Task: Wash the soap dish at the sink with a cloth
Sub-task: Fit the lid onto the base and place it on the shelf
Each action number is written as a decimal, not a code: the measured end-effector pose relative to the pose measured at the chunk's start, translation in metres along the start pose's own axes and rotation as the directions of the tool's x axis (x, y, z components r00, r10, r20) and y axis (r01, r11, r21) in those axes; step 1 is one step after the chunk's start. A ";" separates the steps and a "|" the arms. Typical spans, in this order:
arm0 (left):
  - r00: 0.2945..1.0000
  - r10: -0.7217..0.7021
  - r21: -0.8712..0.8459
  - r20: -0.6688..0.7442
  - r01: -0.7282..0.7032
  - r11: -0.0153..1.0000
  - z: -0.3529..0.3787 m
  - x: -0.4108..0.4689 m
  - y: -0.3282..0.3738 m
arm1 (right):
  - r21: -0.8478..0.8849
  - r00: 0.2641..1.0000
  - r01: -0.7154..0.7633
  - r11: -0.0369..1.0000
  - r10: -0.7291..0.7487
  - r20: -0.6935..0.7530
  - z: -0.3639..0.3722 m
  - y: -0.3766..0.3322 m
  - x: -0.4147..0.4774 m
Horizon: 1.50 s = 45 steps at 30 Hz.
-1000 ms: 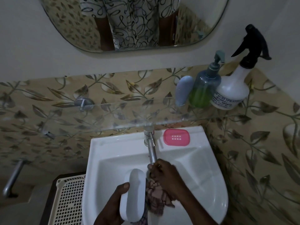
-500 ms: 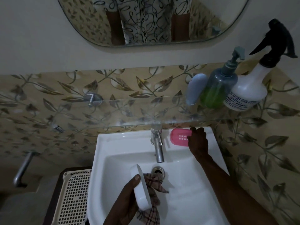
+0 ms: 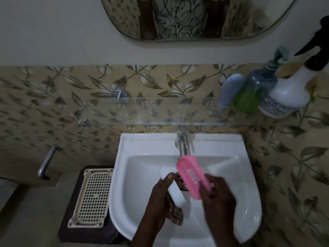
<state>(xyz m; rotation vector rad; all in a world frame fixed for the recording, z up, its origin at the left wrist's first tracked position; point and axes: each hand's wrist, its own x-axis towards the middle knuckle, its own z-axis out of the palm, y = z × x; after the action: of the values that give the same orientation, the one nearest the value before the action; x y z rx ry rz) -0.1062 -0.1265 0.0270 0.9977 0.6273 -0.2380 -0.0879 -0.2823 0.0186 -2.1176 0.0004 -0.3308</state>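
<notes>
White porcelain fills the lower middle of the view: the sink (image 3: 124, 202), with both hands over its bowl. The left hand (image 3: 156, 198) is closed around a white dish (image 3: 173, 188), thumb on its upper face, and a checked cloth (image 3: 175, 213) is bunched in the same grip, hanging out below the palm. Just beside it, the right hand (image 3: 216, 195) grasps a pink tray (image 3: 191, 177), fingers wrapped over its lower end. This pink piece is tilted, its slotted face turned up and to the left, its upper end close under the tap (image 3: 182, 146). It lies close alongside the white dish; whether the two touch cannot be told, since both are blurred. Left of the sink, a cream basket (image 3: 92, 196) with a grid face rests on a dark stool (image 3: 71, 198). Behind the tap, a glass shelf (image 3: 142, 111) runs along the leaf-patterned tiles (image 3: 53, 86). At its right end stand a pale blue tube (image 3: 229, 90), a pump bottle (image 3: 256, 90) holding green liquid, and a white sprayer (image 3: 288, 93) with a black trigger. Above, a mirror (image 3: 195, 16) hangs on the plain wall.
</notes>
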 end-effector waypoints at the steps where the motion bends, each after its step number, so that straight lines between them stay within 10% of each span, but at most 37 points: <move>1: 1.000 0.004 -0.003 -0.002 -0.004 1.000 0.002 -0.002 -0.002 | -0.043 0.999 0.038 0.998 -0.038 0.012 0.006 -0.011 -0.013; 14: 0.997 0.077 0.073 0.020 -0.078 0.994 -0.002 -0.008 -0.002 | 0.451 0.863 -0.466 0.761 0.278 0.422 0.012 -0.029 -0.037; 21: 0.992 0.115 0.058 0.059 -0.118 0.991 -0.009 -0.008 -0.007 | 0.223 0.934 -0.258 0.940 0.184 0.305 0.009 -0.040 -0.043; 30: 0.994 0.107 0.103 0.025 -0.109 0.989 -0.008 -0.004 -0.010 | 0.304 0.841 -0.358 0.883 0.164 0.515 0.015 -0.035 -0.054; 45: 0.996 0.082 0.020 0.037 -0.083 0.996 -0.001 0.018 -0.010 | 0.452 0.879 -0.441 0.775 0.271 0.392 0.031 -0.043 -0.038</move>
<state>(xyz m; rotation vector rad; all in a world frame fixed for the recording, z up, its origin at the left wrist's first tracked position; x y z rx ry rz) -0.0974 -0.1293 0.0085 1.0358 0.5502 -0.1902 -0.1229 -0.2282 0.0292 -1.5432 0.1221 0.2211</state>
